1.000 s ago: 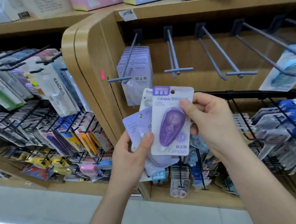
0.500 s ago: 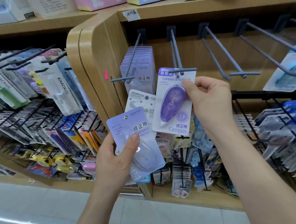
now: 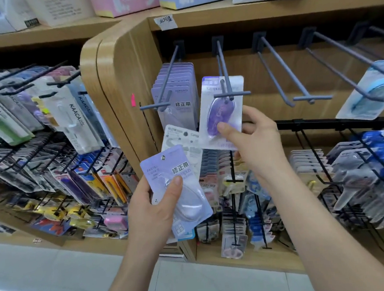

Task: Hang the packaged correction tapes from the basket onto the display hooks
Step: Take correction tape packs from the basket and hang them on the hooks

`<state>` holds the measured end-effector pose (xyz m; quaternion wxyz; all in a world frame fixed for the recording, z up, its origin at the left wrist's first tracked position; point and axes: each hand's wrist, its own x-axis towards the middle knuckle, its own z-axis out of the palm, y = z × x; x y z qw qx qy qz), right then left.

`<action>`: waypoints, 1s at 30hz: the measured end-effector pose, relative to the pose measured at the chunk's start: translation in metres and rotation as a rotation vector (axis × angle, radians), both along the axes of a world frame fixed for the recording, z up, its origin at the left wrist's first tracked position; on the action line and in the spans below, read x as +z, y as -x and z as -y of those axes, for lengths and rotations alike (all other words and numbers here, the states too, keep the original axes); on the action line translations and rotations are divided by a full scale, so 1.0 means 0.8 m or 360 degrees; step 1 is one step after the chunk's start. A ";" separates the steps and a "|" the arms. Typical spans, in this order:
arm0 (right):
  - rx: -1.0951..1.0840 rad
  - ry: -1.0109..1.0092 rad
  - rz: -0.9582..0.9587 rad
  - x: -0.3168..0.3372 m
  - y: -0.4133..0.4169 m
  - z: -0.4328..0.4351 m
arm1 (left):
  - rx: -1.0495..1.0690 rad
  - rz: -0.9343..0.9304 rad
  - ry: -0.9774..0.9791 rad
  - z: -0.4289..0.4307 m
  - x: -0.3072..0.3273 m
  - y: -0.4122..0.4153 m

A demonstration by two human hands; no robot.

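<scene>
Purple oval correction tape (image 3: 216,112) sealed on a glossy white card (image 3: 235,84)

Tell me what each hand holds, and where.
The right hand pinches the purple pack by its lower part, thumb on the blister. The left hand grips the lavender pack, a white pack behind, by the lower left, thumb on its blister.
</scene>
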<state>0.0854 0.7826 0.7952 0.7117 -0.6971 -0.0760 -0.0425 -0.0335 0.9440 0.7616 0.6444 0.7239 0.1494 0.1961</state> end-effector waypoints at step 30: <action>0.0318 -0.0347 -0.0141 -0.019 0.052 -0.007 | -0.0075 0.0024 0.0304 0.033 0.002 -0.023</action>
